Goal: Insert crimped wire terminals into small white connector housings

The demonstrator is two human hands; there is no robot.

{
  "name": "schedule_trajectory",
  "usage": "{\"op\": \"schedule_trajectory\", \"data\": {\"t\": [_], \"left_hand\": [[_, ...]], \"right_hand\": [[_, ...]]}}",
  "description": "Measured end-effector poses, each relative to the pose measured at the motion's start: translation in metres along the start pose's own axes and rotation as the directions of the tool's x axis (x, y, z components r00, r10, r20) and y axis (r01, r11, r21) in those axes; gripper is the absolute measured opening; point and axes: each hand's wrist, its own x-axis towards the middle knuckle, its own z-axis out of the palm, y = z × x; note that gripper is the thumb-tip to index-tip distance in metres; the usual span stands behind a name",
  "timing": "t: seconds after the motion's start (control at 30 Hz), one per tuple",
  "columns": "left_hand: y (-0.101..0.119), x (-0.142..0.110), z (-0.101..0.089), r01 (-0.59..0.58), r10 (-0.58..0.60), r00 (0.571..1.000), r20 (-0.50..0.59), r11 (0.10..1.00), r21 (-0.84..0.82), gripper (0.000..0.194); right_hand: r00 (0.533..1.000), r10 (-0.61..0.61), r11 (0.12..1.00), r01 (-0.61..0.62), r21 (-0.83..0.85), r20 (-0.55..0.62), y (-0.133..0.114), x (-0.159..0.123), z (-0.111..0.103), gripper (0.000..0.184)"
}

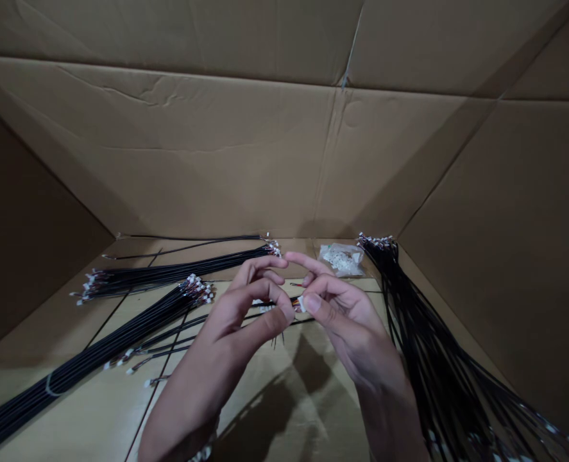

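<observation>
Above the middle of the table, my right hand [342, 314] pinches a small white connector [302, 304] between thumb and forefinger. Short coloured wires run from that connector towards my left hand [250, 314]. My left thumb and forefinger are pressed together just beside it, and whatever lies between them is too small and hidden to name. The other fingers of both hands are curved, with their tips nearly meeting. Behind and below the hands lie several loose black cables [178, 328] with white plug ends, partly covered by my left hand.
Black cable bundles lie at the back left [169, 269] and front left [115, 340], the latter tied. A large bundle [423, 346] spreads along the right. A clear bag of small white parts [342, 259] sits at the back. Cardboard walls [217, 160] enclose the table [106, 410].
</observation>
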Motion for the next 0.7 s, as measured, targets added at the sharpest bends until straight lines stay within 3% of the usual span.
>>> {"op": "schedule_trajectory", "data": {"t": [0.23, 0.7], "left_hand": [[-0.0025, 0.0001, 0.0004, -0.01, 0.011, 0.999, -0.041, 1.0, 0.02, 0.019], [0.0038, 0.0002, -0.0008, 0.042, -0.043, 0.999, -0.019, 0.999, -0.006, 0.021]], "right_hand": [[1.0, -0.003, 0.999, 0.003, -0.034, 0.006, 0.0005, 0.0008, -0.0015, 0.014], [1.0, -0.018, 0.996, 0.02, -0.09, 0.02, 0.0025, 0.003, -0.0043, 0.015]]}}
